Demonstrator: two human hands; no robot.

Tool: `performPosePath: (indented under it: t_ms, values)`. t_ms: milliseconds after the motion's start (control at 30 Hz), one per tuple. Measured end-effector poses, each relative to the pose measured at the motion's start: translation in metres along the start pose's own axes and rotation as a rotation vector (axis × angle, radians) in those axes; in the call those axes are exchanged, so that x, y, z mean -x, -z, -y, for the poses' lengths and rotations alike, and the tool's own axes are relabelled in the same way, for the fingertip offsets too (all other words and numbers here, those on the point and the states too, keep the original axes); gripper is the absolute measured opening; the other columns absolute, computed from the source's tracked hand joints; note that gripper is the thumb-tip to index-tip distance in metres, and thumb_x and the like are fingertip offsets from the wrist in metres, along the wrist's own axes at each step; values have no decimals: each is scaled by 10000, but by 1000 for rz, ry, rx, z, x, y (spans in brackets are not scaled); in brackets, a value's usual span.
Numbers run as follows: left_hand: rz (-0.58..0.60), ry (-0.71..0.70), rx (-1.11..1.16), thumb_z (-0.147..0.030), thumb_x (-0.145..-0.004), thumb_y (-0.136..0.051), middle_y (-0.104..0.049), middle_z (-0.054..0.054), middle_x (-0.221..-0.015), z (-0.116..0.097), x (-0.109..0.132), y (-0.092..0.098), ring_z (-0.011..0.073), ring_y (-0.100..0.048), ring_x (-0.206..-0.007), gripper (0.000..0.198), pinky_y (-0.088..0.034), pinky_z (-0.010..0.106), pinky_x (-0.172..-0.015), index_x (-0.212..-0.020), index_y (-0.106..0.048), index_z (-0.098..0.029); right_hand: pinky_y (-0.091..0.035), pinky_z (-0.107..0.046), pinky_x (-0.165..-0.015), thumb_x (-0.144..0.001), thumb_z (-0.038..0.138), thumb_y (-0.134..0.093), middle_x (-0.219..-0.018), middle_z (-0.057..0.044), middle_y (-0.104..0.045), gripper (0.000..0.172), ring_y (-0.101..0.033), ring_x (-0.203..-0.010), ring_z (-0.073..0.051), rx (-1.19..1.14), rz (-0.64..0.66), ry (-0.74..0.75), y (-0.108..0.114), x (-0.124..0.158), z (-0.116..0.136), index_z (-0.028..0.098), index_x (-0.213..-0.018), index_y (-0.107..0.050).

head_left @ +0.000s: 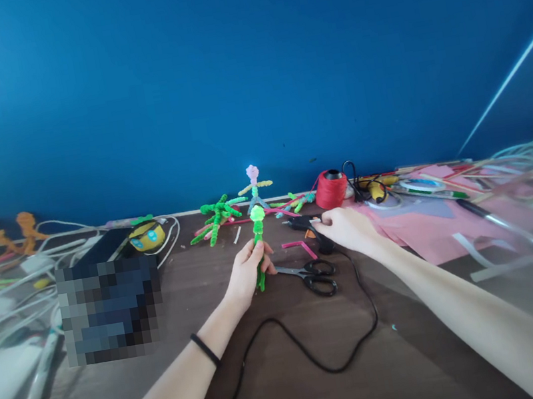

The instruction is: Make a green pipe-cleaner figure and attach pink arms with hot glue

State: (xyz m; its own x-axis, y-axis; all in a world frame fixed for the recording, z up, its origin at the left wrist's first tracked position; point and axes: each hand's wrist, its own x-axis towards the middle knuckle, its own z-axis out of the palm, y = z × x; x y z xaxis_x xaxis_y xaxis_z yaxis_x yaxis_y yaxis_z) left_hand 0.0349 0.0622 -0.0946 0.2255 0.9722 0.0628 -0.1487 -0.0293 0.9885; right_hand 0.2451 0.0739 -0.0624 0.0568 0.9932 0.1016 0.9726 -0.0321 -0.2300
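My left hand (249, 266) is closed around the stem of a green pipe-cleaner flower (258, 217), its lighter green bumpy top pointing up. My right hand (346, 227) is closed at the back of a black glue gun (296, 222) with an orange trigger; a short white piece shows by the fingertips. Black-handled scissors (316, 274) lie on the table between my hands, their blade tips close to my left fingers. A bent pink strip (301, 246) lies just beyond the scissors. Behind the green flower, a pink-topped pipe-cleaner piece (253, 174) stands near the wall.
A black cord (287, 331) loops across the table. A red thread spool (331, 189) stands at the back, beside pink paper (416, 223) and craft scraps. Green pipe-cleaner pieces (219, 217) lie near the wall. To the left are a yellow tape roll (147, 237), white cables and a blurred-out dark object.
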Motion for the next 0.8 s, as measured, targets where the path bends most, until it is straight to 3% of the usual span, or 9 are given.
performPosePath:
  t_ms: [167, 400, 633, 800]
  values:
    - [9, 8, 13, -354, -789, -473, -365, -90, -417, 1, 0, 0, 66, -483, -420, 219, -389, 181, -503, -682, -493, -163, -348, -245, -517, -743, 469, -513, -692, -53, -660, 300, -617, -656, -200, 82, 159, 161, 2, 15, 17, 195, -690, -623]
    - [2, -4, -11, -353, -786, -471, -374, -86, -421, -1, 1, -1, 73, -479, -421, 216, -393, 193, -510, -681, -499, -166, -416, -313, -620, -803, 285, -466, -832, -136, -659, 221, -638, -781, -267, 231, 188, 190, -4, 28, 32, 139, -893, -605]
    - [-6, -3, 10, -355, -791, -464, -371, -86, -425, -3, 2, -2, 76, -475, -416, 216, -384, 197, -508, -691, -502, -167, -403, -284, -586, -794, 214, -443, -798, -98, -663, 161, -638, -765, -246, 188, 122, 161, -8, 25, 34, 166, -867, -579]
    - [-33, -10, 108, -382, -807, -422, -361, -86, -414, 2, -2, 1, 88, -473, -406, 243, -372, 206, -490, -702, -491, -174, -393, -253, -555, -805, 226, -446, -697, -43, -650, 91, -632, -652, -202, -60, -76, 150, -7, 25, 32, 191, -821, -529]
